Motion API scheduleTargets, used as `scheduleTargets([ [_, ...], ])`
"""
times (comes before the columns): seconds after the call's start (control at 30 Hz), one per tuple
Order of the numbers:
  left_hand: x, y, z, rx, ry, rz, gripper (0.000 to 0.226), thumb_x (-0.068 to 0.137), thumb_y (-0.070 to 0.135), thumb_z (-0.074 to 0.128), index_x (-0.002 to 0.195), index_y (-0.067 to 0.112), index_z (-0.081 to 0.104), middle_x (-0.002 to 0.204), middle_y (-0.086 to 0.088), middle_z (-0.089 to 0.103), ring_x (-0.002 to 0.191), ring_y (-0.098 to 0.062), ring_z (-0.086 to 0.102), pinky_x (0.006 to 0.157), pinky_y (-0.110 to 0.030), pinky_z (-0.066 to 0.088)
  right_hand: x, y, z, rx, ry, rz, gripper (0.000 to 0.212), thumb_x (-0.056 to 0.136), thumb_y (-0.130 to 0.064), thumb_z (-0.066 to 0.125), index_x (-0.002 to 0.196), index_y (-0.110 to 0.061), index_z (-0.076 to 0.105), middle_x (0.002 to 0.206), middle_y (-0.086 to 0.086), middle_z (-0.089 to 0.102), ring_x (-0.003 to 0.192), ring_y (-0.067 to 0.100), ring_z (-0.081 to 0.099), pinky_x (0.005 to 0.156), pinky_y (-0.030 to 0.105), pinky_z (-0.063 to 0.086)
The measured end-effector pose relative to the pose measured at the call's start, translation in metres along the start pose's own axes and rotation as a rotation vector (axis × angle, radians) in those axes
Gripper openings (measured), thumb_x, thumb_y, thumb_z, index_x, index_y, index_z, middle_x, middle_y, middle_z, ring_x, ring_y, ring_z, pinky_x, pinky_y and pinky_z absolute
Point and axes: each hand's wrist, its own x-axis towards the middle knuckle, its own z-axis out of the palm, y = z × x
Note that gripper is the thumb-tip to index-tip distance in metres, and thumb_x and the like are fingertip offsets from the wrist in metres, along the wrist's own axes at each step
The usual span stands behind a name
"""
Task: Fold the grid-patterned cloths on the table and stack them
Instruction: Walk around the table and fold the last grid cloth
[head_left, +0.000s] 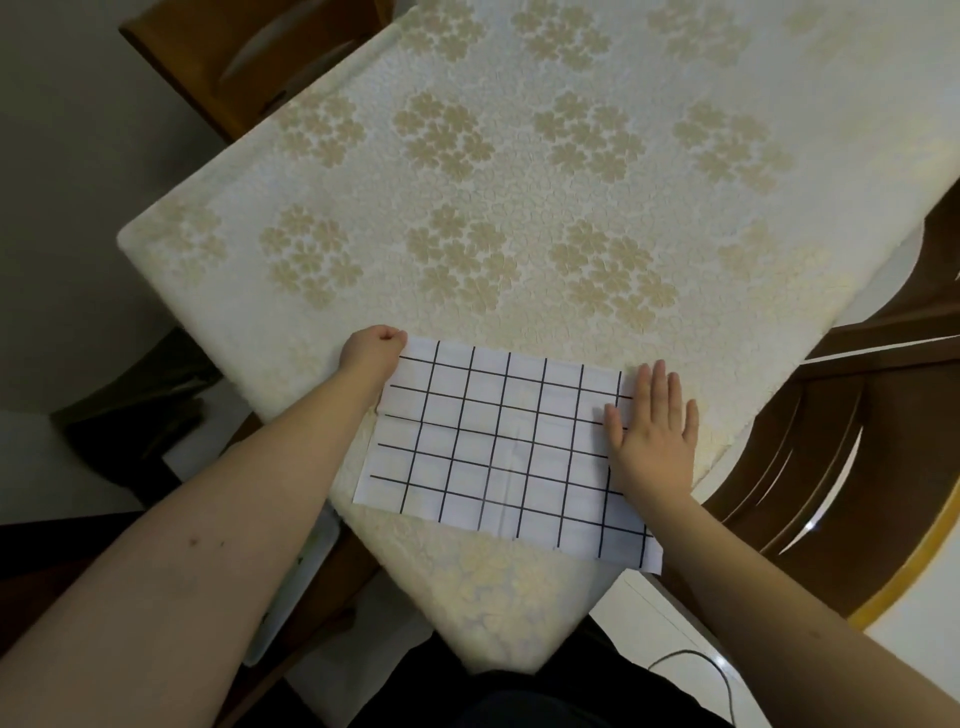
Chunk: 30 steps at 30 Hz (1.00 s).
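A thin, light grid-patterned cloth (498, 447) lies flat at the near corner of the surface (519, 208), probably soft and easy to slide, best taken by its corners or edges.

It is white with black grid lines, rectangular, faintly creased; its near right corner overhangs the edge. The left hand (371, 353) is closed on the far left corner; the right hand (654, 431) lies open, fingers spread, pressing the right edge.

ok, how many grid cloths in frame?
1. The white black-grid cloth lies at the table's near corner, right hand flat on its right end, left hand at its far-left corner. Layers beneath could be hidden.
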Motion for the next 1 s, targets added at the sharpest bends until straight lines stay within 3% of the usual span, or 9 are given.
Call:
scheduleTargets([
  [0.13, -0.005, 0.005, -0.004, -0.105, -0.019, -0.097, 0.040, 0.098, 0.042, 0.046, 0.106, 0.008, 0.065, 0.103, -0.006, 0.065, 0.097, -0.027, 0.063, 0.095, -0.040, 0.052, -0.037, -0.038, 0.002, 0.006, -0.051, -0.261, 0.068, 0.099, -0.055, 0.011, 0.155, -0.021, -0.004, 0.164, 0.001, -0.008, 0.150, 0.017, -0.010, 0.121, 0.039, -0.007],
  [0.23, -0.008, 0.003, -0.013, -0.262, -0.137, -0.162, 0.050, 0.099, 0.054, 0.040, 0.099, 0.009, 0.064, 0.099, -0.007, 0.069, 0.094, -0.025, 0.065, 0.092, -0.038, 0.053, -0.075, -0.067, 0.017, 0.018, -0.088, -0.371, 0.067, 0.100, -0.055, 0.016, 0.157, -0.021, 0.004, 0.164, -0.002, -0.002, 0.151, 0.016, -0.004, 0.121, 0.041, -0.001],
  [0.4, -0.035, -0.022, -0.030, -0.238, -0.324, -0.133, 0.049, 0.097, 0.051, 0.050, 0.113, 0.006, 0.062, 0.107, -0.008, 0.067, 0.098, -0.023, 0.064, 0.090, -0.034, 0.051, -0.103, -0.087, 0.036, 0.024, -0.216, -0.288, 0.075, 0.093, -0.060, 0.003, 0.156, -0.020, -0.001, 0.160, -0.007, -0.014, 0.148, 0.011, -0.014, 0.122, 0.039, -0.003],
  [0.5, -0.050, -0.046, -0.036, -0.171, -0.396, -0.119, 0.038, 0.096, 0.032, 0.061, 0.118, 0.001, 0.061, 0.112, -0.012, 0.069, 0.100, -0.024, 0.066, 0.087, -0.035, 0.054, -0.105, -0.090, 0.038, 0.019, -0.236, -0.276, 0.081, 0.087, -0.062, -0.003, 0.156, -0.019, -0.001, 0.161, -0.006, -0.014, 0.147, 0.009, -0.016, 0.123, 0.038, -0.005],
  [0.63, -0.069, -0.065, -0.042, -0.111, -0.333, -0.019, 0.019, 0.094, 0.019, 0.064, 0.108, 0.006, 0.065, 0.109, -0.016, 0.070, 0.094, -0.028, 0.069, 0.087, -0.043, 0.057, -0.101, -0.091, 0.026, 0.079, -0.283, -0.269, 0.076, 0.095, -0.061, 0.009, 0.157, -0.019, -0.001, 0.165, -0.003, -0.001, 0.151, 0.013, -0.005, 0.120, 0.033, -0.004],
  [0.73, -0.089, -0.049, -0.049, -0.072, -0.302, 0.085, 0.018, 0.096, 0.018, 0.060, 0.109, 0.007, 0.065, 0.102, -0.010, 0.069, 0.087, -0.024, 0.067, 0.076, -0.037, 0.057, -0.091, -0.088, 0.014, 0.198, -0.351, -0.233, 0.065, 0.103, -0.047, 0.026, 0.157, -0.018, 0.005, 0.164, -0.001, 0.009, 0.151, 0.016, 0.006, 0.122, 0.034, 0.006],
  [0.9, -0.116, -0.012, -0.059, 0.045, -0.288, 0.292, 0.014, 0.094, 0.020, 0.060, 0.097, 0.007, 0.064, 0.099, -0.012, 0.071, 0.088, -0.026, 0.069, 0.078, -0.043, 0.060, -0.084, -0.086, -0.008, 0.527, -0.458, -0.122, 0.057, 0.106, -0.039, 0.029, 0.156, -0.017, 0.013, 0.163, -0.001, 0.017, 0.149, 0.013, 0.015, 0.117, 0.025, 0.011],
  [1.0, -0.130, 0.011, -0.058, 0.095, -0.312, 0.381, 0.016, 0.095, 0.021, 0.061, 0.104, 0.009, 0.064, 0.101, -0.011, 0.068, 0.088, -0.027, 0.069, 0.071, -0.036, 0.061, -0.085, -0.084, -0.014, 0.703, -0.477, -0.034, 0.052, 0.106, -0.036, 0.028, 0.155, -0.022, 0.018, 0.161, -0.008, 0.022, 0.148, 0.010, 0.018, 0.117, 0.025, 0.012],
])
